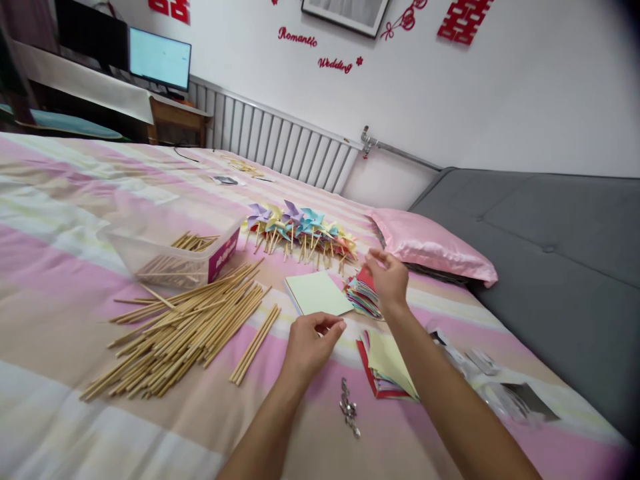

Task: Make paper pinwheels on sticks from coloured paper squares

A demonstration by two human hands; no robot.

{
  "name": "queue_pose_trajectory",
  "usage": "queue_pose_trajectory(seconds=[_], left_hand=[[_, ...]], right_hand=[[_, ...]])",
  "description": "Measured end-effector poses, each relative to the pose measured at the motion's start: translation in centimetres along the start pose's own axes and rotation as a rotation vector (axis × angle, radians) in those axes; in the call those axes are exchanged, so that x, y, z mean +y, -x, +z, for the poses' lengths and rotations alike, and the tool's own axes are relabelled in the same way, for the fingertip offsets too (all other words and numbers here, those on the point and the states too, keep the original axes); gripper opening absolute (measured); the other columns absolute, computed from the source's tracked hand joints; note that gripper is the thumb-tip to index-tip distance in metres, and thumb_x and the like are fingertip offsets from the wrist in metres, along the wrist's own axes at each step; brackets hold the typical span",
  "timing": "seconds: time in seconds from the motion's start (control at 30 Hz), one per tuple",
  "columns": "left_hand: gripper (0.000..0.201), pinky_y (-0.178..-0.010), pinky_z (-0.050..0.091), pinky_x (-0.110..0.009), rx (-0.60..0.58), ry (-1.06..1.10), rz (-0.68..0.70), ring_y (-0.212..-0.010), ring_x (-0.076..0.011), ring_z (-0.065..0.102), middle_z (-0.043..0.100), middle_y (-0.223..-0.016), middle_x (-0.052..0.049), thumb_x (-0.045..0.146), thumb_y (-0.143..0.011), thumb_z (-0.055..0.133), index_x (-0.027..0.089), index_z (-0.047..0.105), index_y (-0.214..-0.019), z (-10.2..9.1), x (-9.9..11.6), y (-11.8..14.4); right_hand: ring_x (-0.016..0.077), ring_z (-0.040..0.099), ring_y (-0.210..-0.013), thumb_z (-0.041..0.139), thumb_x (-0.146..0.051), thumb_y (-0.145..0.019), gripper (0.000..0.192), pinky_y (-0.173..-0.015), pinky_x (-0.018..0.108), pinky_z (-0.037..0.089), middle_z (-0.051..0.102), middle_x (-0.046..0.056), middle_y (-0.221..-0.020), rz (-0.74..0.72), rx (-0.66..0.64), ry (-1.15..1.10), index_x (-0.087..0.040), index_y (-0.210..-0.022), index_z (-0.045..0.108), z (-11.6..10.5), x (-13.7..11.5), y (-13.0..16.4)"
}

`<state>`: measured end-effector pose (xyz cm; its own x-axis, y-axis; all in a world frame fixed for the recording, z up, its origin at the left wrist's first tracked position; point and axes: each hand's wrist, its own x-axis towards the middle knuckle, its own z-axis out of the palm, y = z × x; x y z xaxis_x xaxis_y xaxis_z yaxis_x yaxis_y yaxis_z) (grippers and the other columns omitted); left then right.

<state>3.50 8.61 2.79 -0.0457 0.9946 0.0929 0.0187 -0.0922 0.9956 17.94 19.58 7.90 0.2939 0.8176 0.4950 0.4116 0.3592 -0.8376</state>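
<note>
My left hand [311, 347] is closed in a pinch at the near corner of a pale green square paper stack [318, 293]; whatever is between its fingertips is hidden. Further right, my right hand [389, 279] has thumb and fingers drawn together above a folded multicoloured paper stack [365, 295] with red on top. I cannot make out anything in that pinch. A second paper stack [387, 363], pale yellow on top, lies partly behind my right forearm. Small silver metal fasteners [349, 408] lie between my forearms.
Many wooden sticks [190, 333] lie left, with several sticks [256, 345] apart from them. Behind stands a clear plastic box [173, 267] of sticks. Paper pinwheels [295, 227] are bunched beyond the papers. A pink pillow [435, 247] and plastic bags [510, 400] are at right.
</note>
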Motion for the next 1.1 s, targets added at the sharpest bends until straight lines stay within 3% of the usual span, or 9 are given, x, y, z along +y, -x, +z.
queue_pose_trajectory(seconds=[0.13,0.23,0.3,0.4,0.47,0.53,0.63,0.8,1.1], left_hand=[[0.028,-0.058,0.042,-0.025,0.026,-0.047,0.036,-0.063,-0.0164,0.058,0.070,-0.070,-0.007,0.038,-0.071,0.061,0.013,0.072,-0.076,0.0,-0.4,-0.3],[0.027,-0.057,0.042,-0.025,0.050,-0.117,0.080,-0.063,-0.0166,0.058,0.070,-0.069,-0.006,0.038,-0.072,0.060,0.014,0.072,-0.075,0.0,-0.6,-0.4],[0.026,-0.057,0.042,-0.025,0.070,-0.190,0.109,-0.062,-0.0166,0.059,0.070,-0.068,-0.005,0.038,-0.073,0.059,0.016,0.072,-0.075,0.0,-0.5,-0.4],[0.024,-0.057,0.042,-0.026,0.113,-0.326,0.163,-0.060,-0.0158,0.058,0.070,-0.070,-0.004,0.036,-0.075,0.057,0.017,0.071,-0.075,0.1,-0.6,-0.5],[0.023,-0.059,0.042,-0.026,0.155,-0.435,0.230,-0.060,-0.0151,0.058,0.070,-0.071,-0.004,0.035,-0.077,0.056,0.017,0.070,-0.074,0.4,-0.9,-0.5],[0.024,-0.060,0.042,-0.026,0.176,-0.528,0.346,-0.059,-0.0146,0.057,0.069,-0.070,-0.004,0.036,-0.079,0.055,0.017,0.070,-0.075,0.8,-1.6,-0.4],[0.025,-0.062,0.042,-0.026,0.152,-0.601,0.462,-0.059,-0.0140,0.057,0.067,-0.069,-0.003,0.037,-0.081,0.054,0.018,0.069,-0.075,1.3,-2.7,0.1],[0.025,-0.064,0.044,-0.027,0.191,-0.655,0.497,-0.064,-0.0154,0.060,0.067,-0.076,-0.006,0.033,-0.085,0.048,0.016,0.067,-0.080,1.4,-3.8,1.8],[0.026,-0.079,0.047,-0.033,0.191,-0.788,0.522,-0.083,-0.0205,0.062,0.067,-0.090,-0.010,0.026,-0.088,0.040,0.016,0.064,-0.088,0.8,-3.5,6.9]], right_hand=[[0.0200,0.068,-0.074,0.064,-0.041,-0.076,0.038,-0.065,0.029,0.054,0.071,0.008,-0.086,0.066,-0.163,0.118,-0.016,-0.104,0.064,-6.6,-1.6,9.7],[0.0215,0.068,-0.080,0.061,-0.042,-0.078,0.039,-0.069,0.030,0.055,0.071,0.008,-0.090,0.165,-0.237,0.241,-0.019,-0.110,0.062,-11.4,-0.5,16.9],[0.0240,0.067,-0.089,0.059,-0.044,-0.078,0.038,-0.075,0.033,0.055,0.069,0.009,-0.103,0.153,-0.203,0.333,-0.021,-0.108,0.063,-13.5,1.3,20.6],[0.0283,0.058,-0.109,0.055,-0.043,-0.081,0.044,-0.090,0.042,0.049,0.061,0.012,-0.119,0.015,-0.136,0.454,-0.019,-0.118,0.055,-14.5,3.8,24.2],[0.0301,0.052,-0.116,0.056,-0.042,-0.081,0.051,-0.097,0.048,0.043,0.056,0.013,-0.126,-0.093,-0.180,0.553,-0.019,-0.126,0.049,-14.2,4.3,25.3],[0.0285,0.045,-0.123,0.052,-0.041,-0.084,0.059,-0.099,0.047,0.041,0.048,0.013,-0.135,-0.111,-0.217,0.625,-0.020,-0.137,0.035,-13.8,4.0,25.5],[0.0280,0.043,-0.125,0.050,-0.041,-0.085,0.063,-0.101,0.046,0.039,0.045,0.014,-0.137,-0.153,-0.250,0.676,-0.017,-0.140,0.028,-13.5,3.1,25.1],[0.0267,0.046,-0.121,0.048,-0.042,-0.086,0.060,-0.100,0.045,0.040,0.049,0.015,-0.133,-0.190,-0.229,0.673,-0.014,-0.137,0.034,-13.7,2.6,24.8],[0.0261,0.050,-0.114,0.045,-0.044,-0.087,0.053,-0.098,0.042,0.039,0.057,0.014,-0.123,-0.188,-0.217,0.684,-0.013,-0.130,0.043,-14.1,1.7,25.0]])
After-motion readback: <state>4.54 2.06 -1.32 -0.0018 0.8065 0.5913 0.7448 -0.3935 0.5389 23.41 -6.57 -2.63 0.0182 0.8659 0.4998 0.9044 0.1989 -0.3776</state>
